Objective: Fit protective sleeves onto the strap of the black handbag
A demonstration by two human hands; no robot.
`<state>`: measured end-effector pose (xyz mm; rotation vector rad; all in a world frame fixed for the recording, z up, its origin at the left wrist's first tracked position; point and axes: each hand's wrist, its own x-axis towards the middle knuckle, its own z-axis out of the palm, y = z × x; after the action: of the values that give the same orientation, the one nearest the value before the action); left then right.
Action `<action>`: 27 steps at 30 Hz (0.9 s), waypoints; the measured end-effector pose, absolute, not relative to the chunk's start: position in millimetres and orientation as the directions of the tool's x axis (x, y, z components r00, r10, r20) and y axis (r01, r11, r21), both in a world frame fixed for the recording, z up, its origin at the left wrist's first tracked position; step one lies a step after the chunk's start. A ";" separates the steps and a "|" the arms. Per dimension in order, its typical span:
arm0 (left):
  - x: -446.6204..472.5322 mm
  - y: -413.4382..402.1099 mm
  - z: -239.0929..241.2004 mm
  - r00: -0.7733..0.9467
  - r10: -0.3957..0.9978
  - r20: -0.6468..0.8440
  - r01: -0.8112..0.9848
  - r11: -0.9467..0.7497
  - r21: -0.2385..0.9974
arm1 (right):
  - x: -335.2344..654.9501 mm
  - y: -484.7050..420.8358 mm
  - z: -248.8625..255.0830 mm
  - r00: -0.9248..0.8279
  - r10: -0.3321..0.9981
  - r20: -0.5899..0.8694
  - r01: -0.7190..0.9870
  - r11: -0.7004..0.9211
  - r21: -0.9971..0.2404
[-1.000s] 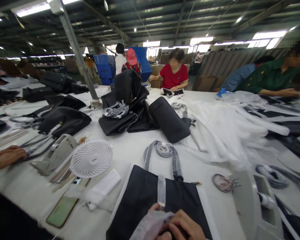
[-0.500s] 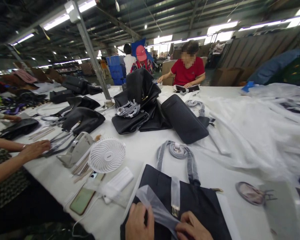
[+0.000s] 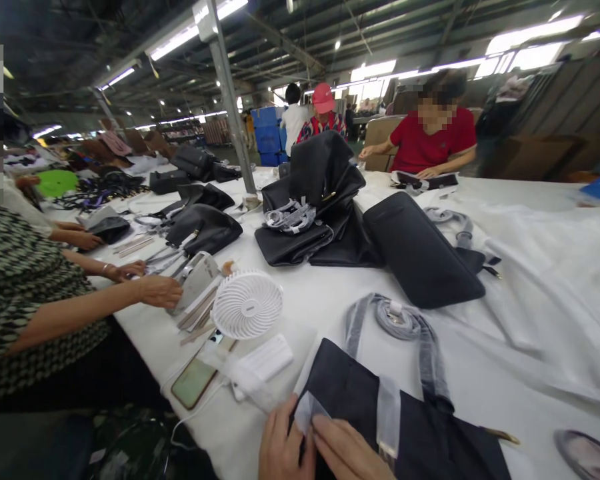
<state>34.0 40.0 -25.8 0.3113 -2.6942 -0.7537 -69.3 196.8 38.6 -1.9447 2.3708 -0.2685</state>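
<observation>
Sleeves of a black-and-white patterned top are filling the nine o'clock edge, where a co-worker's hand is resting against a grey tape dispenser. Toward seven o'clock a green-backed phone is lying just beside a round white desk fan and a white power bank. At six o'clock the left hand and the right hand are meeting on a translucent plastic film strip, fingers pinched together on its corner against the flat dark navy handbag, which is lying at the near table edge with its wrapped grey handles stretching toward twelve. The step in hand is probably working the protective film on the bag's face; next it likely calls for a steady pull or smoothing along the panel. At one o'clock, black leather bags are sitting piled on the white table; at three o'clock, white wrapping sheets are spreading.
</observation>
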 end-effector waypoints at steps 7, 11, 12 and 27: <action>18.6 45.5 -20.1 -0.792 -0.537 0.291 -0.238 0.710 0.663 | -52.5 181.2 -12.5 -0.191 -0.978 0.085 -0.981 0.192 0.007; 32.2 49.4 -29.6 -0.759 -0.645 0.091 -0.302 0.473 0.828 | -55.5 176.0 -10.6 -0.181 -0.980 0.089 -0.983 0.182 0.005; 38.5 48.3 -32.9 -0.719 -0.695 -0.005 -0.346 0.353 0.870 | -56.7 175.1 -10.3 -0.175 -0.981 0.087 -0.984 0.176 0.009; 17.0 5.1 -34.0 -0.384 -0.535 -0.752 -0.471 -0.587 0.658 | -78.3 167.3 13.0 -0.247 -0.963 -0.104 -0.933 0.265 -0.244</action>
<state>17.0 5.1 -34.0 1.7169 -1.4052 -2.1592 -78.3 167.3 13.0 -1.7640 2.3041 -0.1923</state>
